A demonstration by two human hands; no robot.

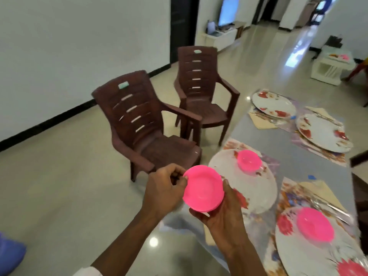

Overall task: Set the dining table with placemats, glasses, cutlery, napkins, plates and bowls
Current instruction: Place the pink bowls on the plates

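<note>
Pinching the left rim of a pink bowl between thumb and curled fingers, the left grip shares the hold with the right grip, which cups the bowl's underside from below, thumb lying up along the right rim. The bowl is in the air, tilted so its hollow faces the camera, with the table spreading away to the right of both grips. Just right of the grips and a little beyond them, a second bowl, also pink, sits on a flowered white plate that lies on a placemat. Farther right, a third bowl rests on a nearer plate, with a folded napkin and blurred cutlery just beside it. Well beyond the grips, two far plates lie on their own mats. Left of and beyond the grips, two brown plastic chairs stand on the glossy floor.
</note>
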